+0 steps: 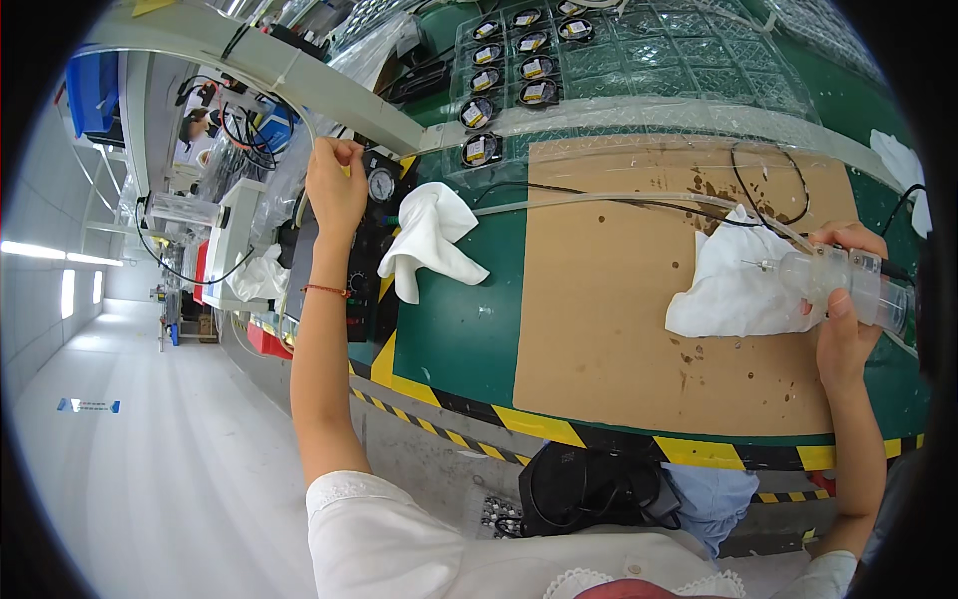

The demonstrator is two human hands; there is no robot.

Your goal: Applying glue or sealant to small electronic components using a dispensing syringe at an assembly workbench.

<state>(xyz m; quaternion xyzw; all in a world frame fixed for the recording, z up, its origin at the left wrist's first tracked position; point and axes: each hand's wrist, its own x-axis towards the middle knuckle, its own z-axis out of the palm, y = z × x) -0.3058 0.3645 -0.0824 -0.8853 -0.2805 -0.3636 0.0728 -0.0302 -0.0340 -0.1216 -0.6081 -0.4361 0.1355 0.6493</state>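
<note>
My right hand (846, 344) is wrapped round a clear dispensing syringe barrel (868, 290), its thin needle pointing left over a white cloth (714, 290). The cloth lies on a brown cardboard sheet (599, 339) spotted with dark stains. A pale tube (619, 197) runs across the sheet. At the left, my left hand (337, 190) is raised beside a black control box with a round gauge (381, 184). Its fingers are curled together; whatever may be between them is hidden. A second white cloth (431, 240) lies crumpled right of the box.
Behind the cardboard, a clear plastic tray (689, 70) holds several round black parts (539, 93) with pale labels. A white frame bar (299, 85) crosses at the far left. Yellow-black tape (539, 424) marks the green table's front edge. A black bag (589, 489) sits below.
</note>
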